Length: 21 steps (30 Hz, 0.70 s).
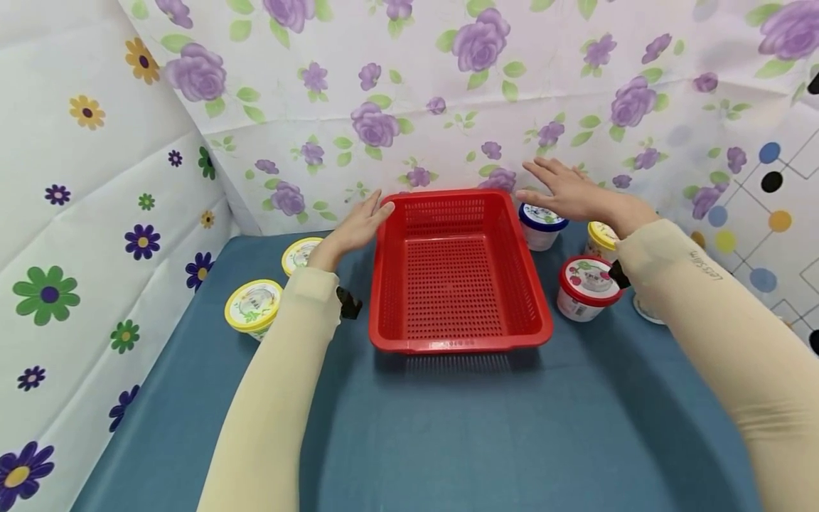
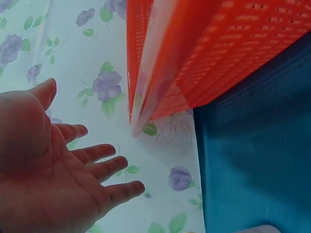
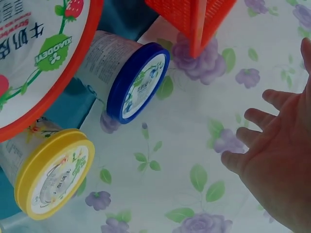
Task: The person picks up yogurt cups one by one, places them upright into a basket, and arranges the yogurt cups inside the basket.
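Note:
A red plastic basket with perforated sides and bottom stands on the blue-covered table between my hands. My left hand is by its far left corner with fingers spread; the left wrist view shows the left hand's palm apart from the basket's side. Beyond the right side, my right hand hovers above a blue-lidded tub. In the right wrist view, the right hand has its fingers extended and holds nothing.
Left of the basket stand two yellow-lidded tubs, a nearer one and a farther one. On the right are a red-lidded tub, another yellow-lidded tub and a tub partly hidden by my sleeve. A flowered sheet hangs behind.

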Tool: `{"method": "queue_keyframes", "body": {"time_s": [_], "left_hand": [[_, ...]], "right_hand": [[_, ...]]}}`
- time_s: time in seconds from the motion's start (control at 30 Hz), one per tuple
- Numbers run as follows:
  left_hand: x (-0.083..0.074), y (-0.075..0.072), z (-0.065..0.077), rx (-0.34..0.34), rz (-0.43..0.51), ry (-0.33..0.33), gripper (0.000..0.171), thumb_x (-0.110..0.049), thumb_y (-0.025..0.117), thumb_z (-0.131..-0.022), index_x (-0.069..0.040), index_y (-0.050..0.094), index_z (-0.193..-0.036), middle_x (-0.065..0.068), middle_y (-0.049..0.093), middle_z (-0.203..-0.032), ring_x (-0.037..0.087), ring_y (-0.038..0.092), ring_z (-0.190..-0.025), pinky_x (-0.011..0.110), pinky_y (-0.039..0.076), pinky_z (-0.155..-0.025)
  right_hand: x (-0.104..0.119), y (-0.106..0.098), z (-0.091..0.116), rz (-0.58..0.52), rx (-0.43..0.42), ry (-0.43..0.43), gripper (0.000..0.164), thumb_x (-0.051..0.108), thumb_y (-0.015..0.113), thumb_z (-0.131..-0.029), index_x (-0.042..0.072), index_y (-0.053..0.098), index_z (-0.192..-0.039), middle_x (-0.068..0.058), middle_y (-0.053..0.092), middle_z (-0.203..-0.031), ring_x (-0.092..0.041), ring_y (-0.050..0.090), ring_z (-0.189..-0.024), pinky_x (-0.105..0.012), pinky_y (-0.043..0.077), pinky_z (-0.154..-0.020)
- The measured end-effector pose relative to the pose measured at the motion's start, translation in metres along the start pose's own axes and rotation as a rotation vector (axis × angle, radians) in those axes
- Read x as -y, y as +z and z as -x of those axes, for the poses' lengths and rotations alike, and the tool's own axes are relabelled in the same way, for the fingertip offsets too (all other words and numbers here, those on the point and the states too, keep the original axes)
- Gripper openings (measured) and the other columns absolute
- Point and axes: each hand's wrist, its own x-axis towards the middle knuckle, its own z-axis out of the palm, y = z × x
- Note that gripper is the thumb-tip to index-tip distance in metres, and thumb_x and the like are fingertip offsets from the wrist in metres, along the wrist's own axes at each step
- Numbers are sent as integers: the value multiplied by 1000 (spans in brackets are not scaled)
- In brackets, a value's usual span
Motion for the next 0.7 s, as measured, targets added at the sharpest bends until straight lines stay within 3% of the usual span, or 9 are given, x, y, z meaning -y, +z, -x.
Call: {"method": "queue_keyframes", "body": {"time_s": [0.23,0.47,0.53,0.7], "left_hand": [[6,9,8,-12,66,3,76,-47,35,-112,-6,3,-167,16,5,-174,34,-1,-160,58,6,-127],[12,16,14,-17,182,173,67,-33,40,-114,-6,10,-167,19,24,-170,36,25,-156,55,23,-125],[17,18,14,-9,187,204,68,-37,41,-114,-9,10,-168,19,29,-167,37,32,-153,56,27,-123],[27,19,15,7,162,202,74,-43,41,-112,-13,2,-168,20,33,-166,37,40,-148,58,29,-122]], "right_hand": [[-10,-5,8,-77,16,-27,87,59,46,-106,11,9,-168,-22,-2,-173,-49,-2,-157,-75,2,-119],[-12,-7,19,-88,52,-31,88,56,54,-105,10,13,-168,-24,5,-172,-51,3,-156,-78,9,-116],[-13,-7,24,-99,62,-31,88,55,56,-104,10,14,-168,-25,6,-172,-51,4,-156,-79,11,-115],[-17,-9,36,-125,80,-18,86,49,58,-104,11,15,-168,-25,7,-171,-50,4,-156,-80,14,-114]]}}
